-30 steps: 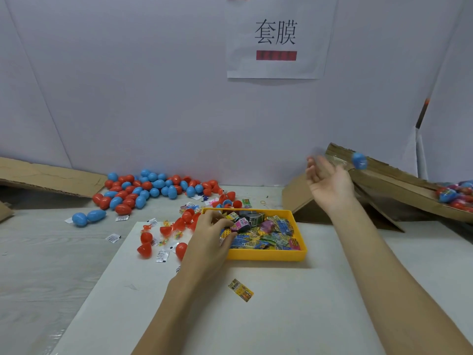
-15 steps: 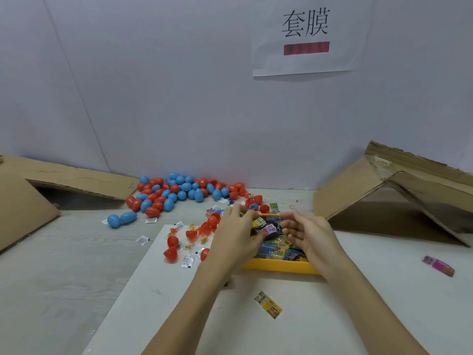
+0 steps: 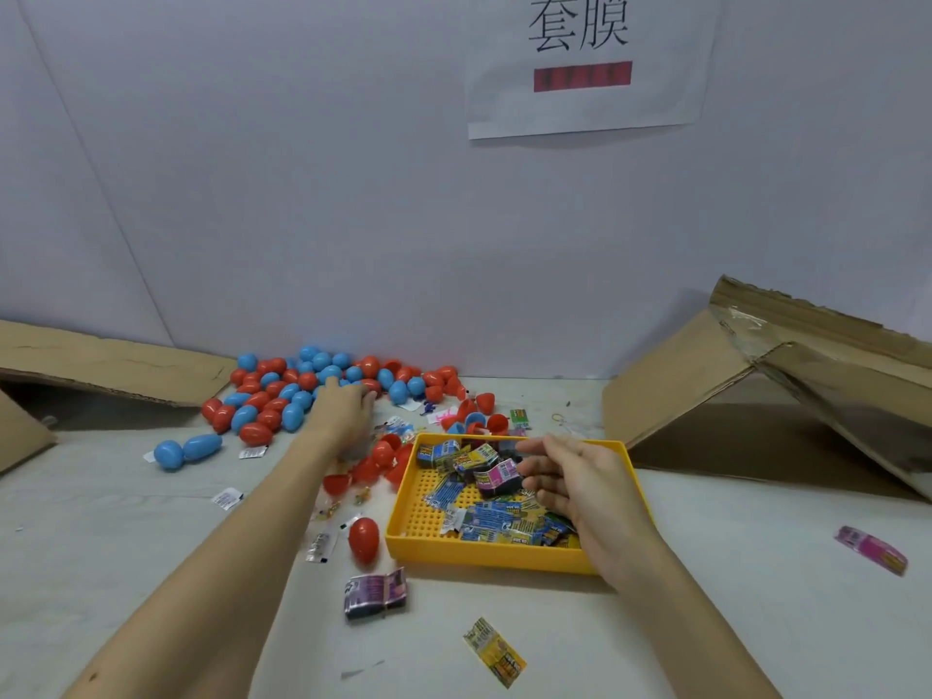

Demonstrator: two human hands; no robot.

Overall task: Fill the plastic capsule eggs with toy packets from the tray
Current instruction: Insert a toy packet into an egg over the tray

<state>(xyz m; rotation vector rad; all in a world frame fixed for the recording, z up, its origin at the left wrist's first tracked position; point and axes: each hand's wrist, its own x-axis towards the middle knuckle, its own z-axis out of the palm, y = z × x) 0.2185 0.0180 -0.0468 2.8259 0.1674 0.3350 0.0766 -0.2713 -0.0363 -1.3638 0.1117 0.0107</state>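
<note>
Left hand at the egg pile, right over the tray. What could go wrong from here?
1. The left hand reaches into the loose egg pile; a nudge could roll eggs away.
2. The right hand hovers over the packets in the yellow tray; it may snag several.
3. Stray packets already lie outside the tray.

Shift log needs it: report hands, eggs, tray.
Left hand open, reaching into egg pile. Right hand open over yellow tray, touching packets. Nothing blocking.

The white paper sign (image 3: 585, 63) on the wall reads "套膜".
</note>
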